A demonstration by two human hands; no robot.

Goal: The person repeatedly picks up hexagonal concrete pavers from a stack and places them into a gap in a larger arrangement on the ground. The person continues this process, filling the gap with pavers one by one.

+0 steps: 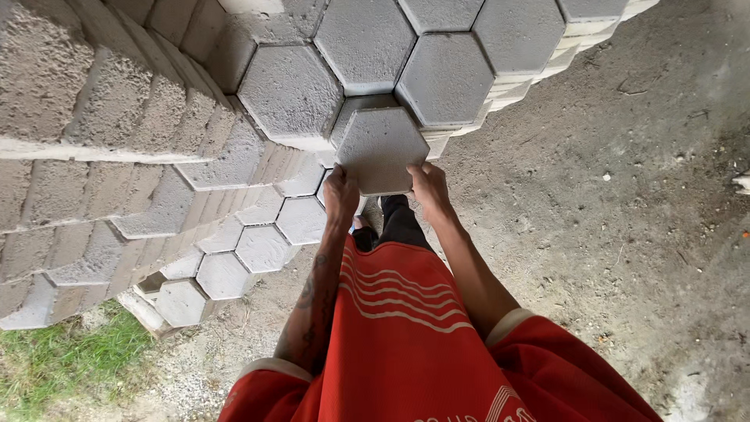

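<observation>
Seen from above, a person's left hand and right hand grip the lower corners of a grey hexagonal paving block, supporting its weight from below beside tall stacks of blocks.

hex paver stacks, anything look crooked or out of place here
Yes: the stacks lean and fan sideways rather than standing plumb. The paver gripped by the left hand and right hand sits apart from them.

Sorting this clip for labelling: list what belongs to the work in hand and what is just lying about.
In hand:
left hand
right hand
hexagonal paver, gripped by both hands
stacked pavers

Lying about:
grass patch
dirt floor
scattered twigs
</observation>
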